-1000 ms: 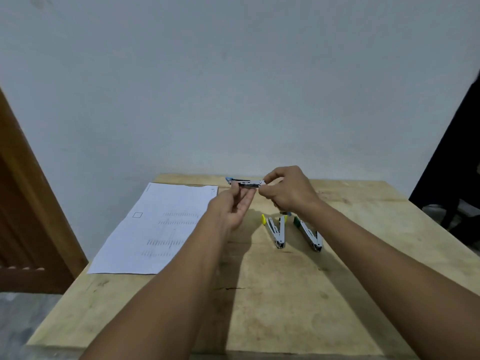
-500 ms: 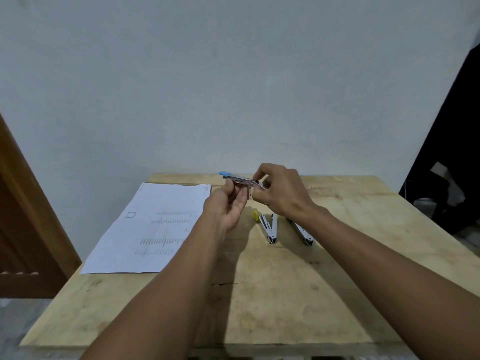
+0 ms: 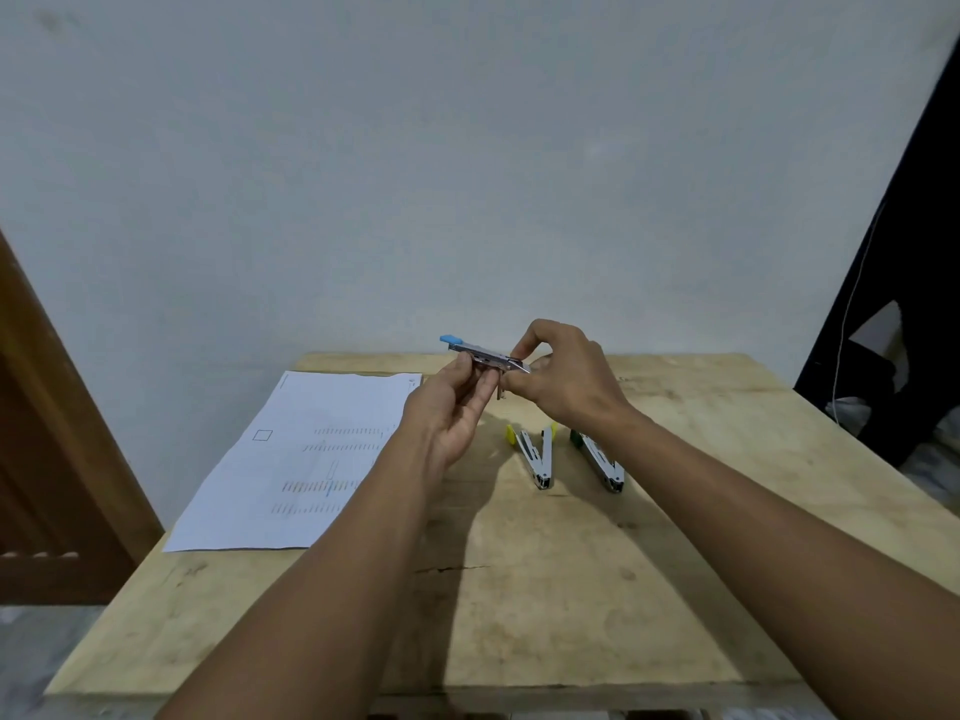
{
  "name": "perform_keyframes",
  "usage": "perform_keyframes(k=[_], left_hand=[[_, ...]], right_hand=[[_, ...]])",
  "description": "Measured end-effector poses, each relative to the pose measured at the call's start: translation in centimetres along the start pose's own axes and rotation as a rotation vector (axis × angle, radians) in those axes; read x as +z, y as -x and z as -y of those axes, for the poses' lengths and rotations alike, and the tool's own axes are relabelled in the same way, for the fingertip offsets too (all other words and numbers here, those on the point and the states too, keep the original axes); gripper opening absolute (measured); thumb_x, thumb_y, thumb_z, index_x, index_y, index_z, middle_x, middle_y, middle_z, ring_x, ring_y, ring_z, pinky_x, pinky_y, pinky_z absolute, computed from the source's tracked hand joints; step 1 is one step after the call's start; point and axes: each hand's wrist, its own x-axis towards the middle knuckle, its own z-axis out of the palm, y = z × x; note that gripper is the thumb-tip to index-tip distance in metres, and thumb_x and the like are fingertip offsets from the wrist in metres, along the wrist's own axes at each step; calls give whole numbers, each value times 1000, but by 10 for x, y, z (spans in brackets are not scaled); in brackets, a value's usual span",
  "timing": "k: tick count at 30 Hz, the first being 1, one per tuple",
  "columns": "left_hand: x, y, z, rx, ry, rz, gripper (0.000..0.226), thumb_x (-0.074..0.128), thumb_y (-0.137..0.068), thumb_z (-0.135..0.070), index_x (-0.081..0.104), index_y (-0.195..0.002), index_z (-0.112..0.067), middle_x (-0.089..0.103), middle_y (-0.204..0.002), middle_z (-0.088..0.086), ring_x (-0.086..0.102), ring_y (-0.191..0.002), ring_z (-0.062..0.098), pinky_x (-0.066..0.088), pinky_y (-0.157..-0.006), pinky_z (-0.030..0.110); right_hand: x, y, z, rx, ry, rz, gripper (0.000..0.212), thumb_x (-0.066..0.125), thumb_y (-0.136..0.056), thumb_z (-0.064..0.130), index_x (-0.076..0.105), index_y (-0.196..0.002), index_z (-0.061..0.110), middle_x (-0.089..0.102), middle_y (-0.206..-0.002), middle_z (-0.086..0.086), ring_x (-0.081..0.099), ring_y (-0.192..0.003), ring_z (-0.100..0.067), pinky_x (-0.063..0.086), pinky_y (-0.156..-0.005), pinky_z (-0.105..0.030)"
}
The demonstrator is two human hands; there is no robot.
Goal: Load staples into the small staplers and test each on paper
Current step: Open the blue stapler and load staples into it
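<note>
— Where was the blue stapler (image 3: 480, 351)?

— Up in the air over the far part of the wooden table (image 3: 571, 589), touching nothing but the person's fingers. It lay nearly level, its blue tip pointing left and slightly raised.

— And how did the hands hold it?

— The left hand (image 3: 457, 407) came from below, palm turned towards the person, thumb and fingertips pinching the metal body about its middle. The right hand (image 3: 566, 376) was curled over the other end, thumb and forefinger pinching it there. A small metal part hung down between the two hands; what it was could not be told.

— The other staplers?

— Both lay on the table just below the right wrist. The yellow stapler (image 3: 535, 454) was spread open in a V, its hinge towards the person. The green stapler (image 3: 597, 459) lay just beside it on the right, apart from it; whether it was open could not be told.

— And the paper?

— The printed sheet (image 3: 301, 459) lay flat on the left part of the table, well apart from the staplers, the left forearm crossing over its near right corner. A brown wooden door (image 3: 52, 459) stood at the left, and a plain pale wall (image 3: 467, 174) rose behind the table.
</note>
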Motion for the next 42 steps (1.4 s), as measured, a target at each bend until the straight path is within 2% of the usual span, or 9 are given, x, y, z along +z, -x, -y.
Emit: perform_keyframes(k=[7,10,13,19,23,28,33,37,42], left_hand=[[-10,-1,-8,-12,-109,37,12,57,-94,-3,64,-87,4,69,-81,15,67,-80,22,60,-72,29],[-12,-2,-11,-9,-159,50,9,59,-93,-4,65,-91,2,70,-85,15,68,-78,20,60,-73,26],[-11,-2,-12,1,-165,57,7,60,-92,-4,65,-92,2,71,-87,14,68,-77,19,60,-74,26],[-9,-7,-12,25,-117,26,8,59,-92,0,65,-88,2,69,-88,16,68,-83,24,61,-73,28],[-11,-9,-10,22,-15,-3,8,58,-92,2,65,-87,2,67,-86,16,66,-84,23,61,-70,29],[-18,-5,-3,-21,59,8,14,49,-96,3,61,-88,2,62,-87,14,64,-87,23,51,-88,33],[-16,-5,-3,-69,-120,42,34,30,-93,17,55,-114,9,63,-101,23,64,-90,27,49,-93,36],[-14,0,4,-144,-449,148,57,16,-82,25,51,-123,4,60,-116,29,63,-105,34,54,-91,34],[-10,16,39,-86,-872,357,32,45,-93,15,48,-122,1,66,-102,29,71,-81,25,60,-72,28]], right_hand=[[-5,0,1,18,-54,72,28,82,-65,23,63,-85,20,75,-73,-3,70,-72,-18,52,-64,-29],[-4,-2,1,27,-94,78,27,83,-66,28,65,-85,21,75,-69,1,63,-62,-13,43,-57,-25],[-3,-6,2,33,-85,87,17,80,-70,31,71,-82,23,75,-69,3,62,-65,-13,41,-58,-25],[6,-8,7,-62,239,73,8,65,-75,26,63,-76,18,61,-66,-2,59,-67,-27,42,-58,-30],[13,-8,6,-205,501,200,9,45,-88,21,50,-89,14,54,-78,-6,54,-74,-32,31,-52,-32],[14,-10,8,-214,576,288,14,40,-91,20,49,-99,13,51,-84,-6,51,-76,-30,31,-53,-32],[10,-12,1,-147,454,238,20,41,-92,21,52,-106,13,60,-100,-11,57,-88,-34,44,-68,-37],[-2,-17,-5,-67,381,133,20,41,-90,20,54,-104,14,61,-101,-10,55,-90,-34,41,-70,-36],[-25,-19,-18,11,362,20,22,42,-86,23,56,-101,14,63,-97,-13,56,-88,-37,43,-69,-37]])
